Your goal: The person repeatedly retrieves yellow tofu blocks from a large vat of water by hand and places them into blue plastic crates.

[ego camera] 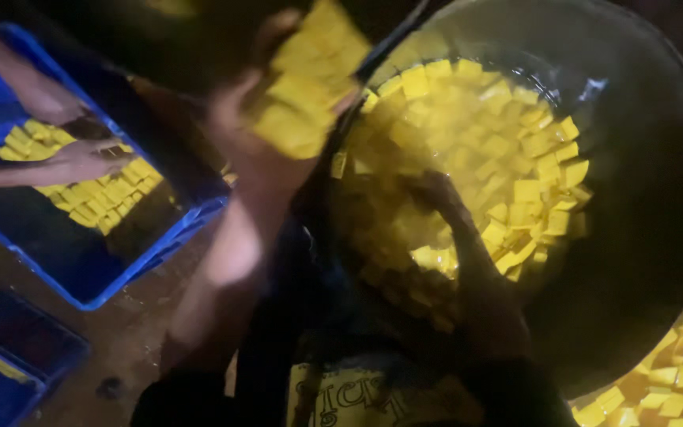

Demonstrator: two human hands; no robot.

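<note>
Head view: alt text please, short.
The person's left hand lifts a stack of yellow squares beside a big dark pan of them, right hand in the pan. Another person's hands arrange squares in a blue crate.

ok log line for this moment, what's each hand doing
left hand: lifts stack of yellow squares | right hand: down among yellow squares in dark basin | another person's hands: at blue crate

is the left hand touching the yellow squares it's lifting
Touching. The head view shows the left hand raised beside the big dark bowl, with a blurred stack of yellow squares resting directly on its fingers, no gap showing.
</note>
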